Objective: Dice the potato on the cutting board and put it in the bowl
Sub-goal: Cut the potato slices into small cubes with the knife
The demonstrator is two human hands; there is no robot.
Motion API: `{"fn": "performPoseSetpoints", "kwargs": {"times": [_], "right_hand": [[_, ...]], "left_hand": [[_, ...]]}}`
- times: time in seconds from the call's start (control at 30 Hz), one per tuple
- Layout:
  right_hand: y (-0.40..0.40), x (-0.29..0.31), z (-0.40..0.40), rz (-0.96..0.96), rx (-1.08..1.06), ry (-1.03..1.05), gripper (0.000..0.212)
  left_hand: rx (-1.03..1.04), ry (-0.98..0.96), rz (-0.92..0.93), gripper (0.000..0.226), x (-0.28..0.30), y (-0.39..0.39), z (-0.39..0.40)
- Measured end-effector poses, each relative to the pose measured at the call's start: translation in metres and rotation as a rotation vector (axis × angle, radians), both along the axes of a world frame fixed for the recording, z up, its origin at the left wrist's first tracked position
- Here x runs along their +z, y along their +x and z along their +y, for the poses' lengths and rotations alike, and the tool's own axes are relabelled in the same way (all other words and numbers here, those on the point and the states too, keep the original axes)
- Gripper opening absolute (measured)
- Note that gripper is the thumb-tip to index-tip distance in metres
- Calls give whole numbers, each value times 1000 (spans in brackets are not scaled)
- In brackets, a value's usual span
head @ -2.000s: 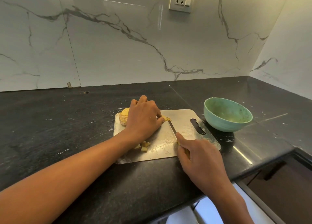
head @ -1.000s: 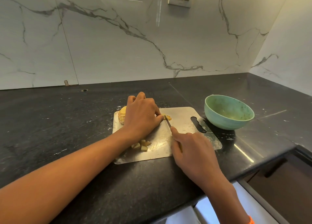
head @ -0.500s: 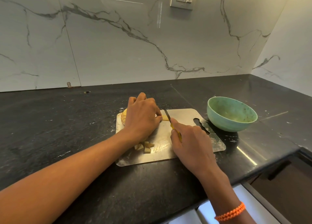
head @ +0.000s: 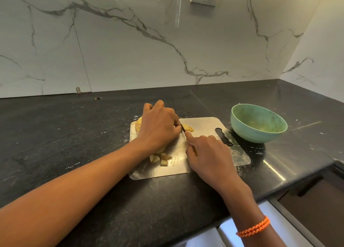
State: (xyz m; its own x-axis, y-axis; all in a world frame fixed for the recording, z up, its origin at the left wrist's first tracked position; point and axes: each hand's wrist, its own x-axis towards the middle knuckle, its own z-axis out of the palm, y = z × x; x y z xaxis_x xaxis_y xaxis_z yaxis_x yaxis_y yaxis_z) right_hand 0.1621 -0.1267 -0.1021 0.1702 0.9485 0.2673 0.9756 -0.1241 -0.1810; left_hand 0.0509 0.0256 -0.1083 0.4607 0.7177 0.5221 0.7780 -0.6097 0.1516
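Now the right hand (head: pixel 208 153) gripping the knife (head: pixel 183 129) has slid forward against the potato (head: pixel 138 125) pinned by the left hand (head: pixel 158 125) on the cutting board (head: pixel 204 125) — mid-dice — bowl (head: pixel 258 123) unfilled.

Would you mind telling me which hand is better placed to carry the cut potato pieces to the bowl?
Probably the right hand. It is on the bowl side of the cutting board, though it holds the knife. The left hand is farther away and holds the potato steady.
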Motion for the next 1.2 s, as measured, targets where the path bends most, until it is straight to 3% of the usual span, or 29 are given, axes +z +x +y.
{"fn": "performPoseSetpoints", "kwargs": {"times": [0.47,0.63,0.73,0.97,1.1,1.2], "right_hand": [[17,-11,-48,173,91,153,47],[40,-6,-33,161,-18,279,45],[52,-3,-23,122,-73,255,41],[57,-4,-18,132,-126,245,39],[62,-9,-17,145,-110,231,38],[65,-11,-17,195,-74,239,37]], "left_hand": [[-26,-1,-20,23,0,1,-2],[-129,32,-18,21,2,-2,-6],[-234,56,4,34,6,3,-12],[-442,-165,163,44,6,12,-24],[-412,-249,93,32,15,8,-20],[-393,-389,-38,39,26,2,-18]]}}
